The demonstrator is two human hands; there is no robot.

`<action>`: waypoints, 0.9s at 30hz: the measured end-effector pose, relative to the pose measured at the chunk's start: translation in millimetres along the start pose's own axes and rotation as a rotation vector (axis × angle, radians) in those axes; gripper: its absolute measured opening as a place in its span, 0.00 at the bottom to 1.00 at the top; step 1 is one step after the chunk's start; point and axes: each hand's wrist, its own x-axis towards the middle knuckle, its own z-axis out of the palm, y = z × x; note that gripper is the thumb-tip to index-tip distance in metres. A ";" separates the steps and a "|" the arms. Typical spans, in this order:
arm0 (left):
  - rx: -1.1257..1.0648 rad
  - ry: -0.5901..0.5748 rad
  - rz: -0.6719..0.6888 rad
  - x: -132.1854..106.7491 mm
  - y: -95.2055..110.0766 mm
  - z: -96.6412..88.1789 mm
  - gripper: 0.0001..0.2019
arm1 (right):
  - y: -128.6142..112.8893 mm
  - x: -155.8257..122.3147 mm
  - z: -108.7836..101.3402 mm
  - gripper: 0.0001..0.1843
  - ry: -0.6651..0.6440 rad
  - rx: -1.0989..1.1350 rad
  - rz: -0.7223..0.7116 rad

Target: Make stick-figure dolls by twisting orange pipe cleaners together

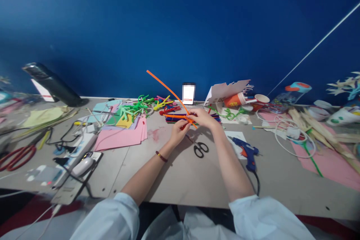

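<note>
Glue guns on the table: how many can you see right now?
1. A blue glue gun lies on the table, just right of the black scissors. Clutter at both ends of the table could hide others.

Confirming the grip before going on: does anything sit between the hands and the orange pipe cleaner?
Nothing visible does. The left hand and the right hand both pinch the orange pipe cleaner near its lower end, above the table. The scissors lie apart from it, nearer the person.
</note>
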 end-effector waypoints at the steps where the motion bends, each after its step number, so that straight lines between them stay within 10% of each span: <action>1: -0.002 0.005 0.000 0.1 0.3 0.2 0.12 | 0.1 -0.1 0.0 0.12 0.000 0.000 -0.004; 27: 0.090 0.063 0.070 -1.8 -6.0 1.8 0.09 | 0.9 1.0 2.2 0.10 0.024 0.009 0.008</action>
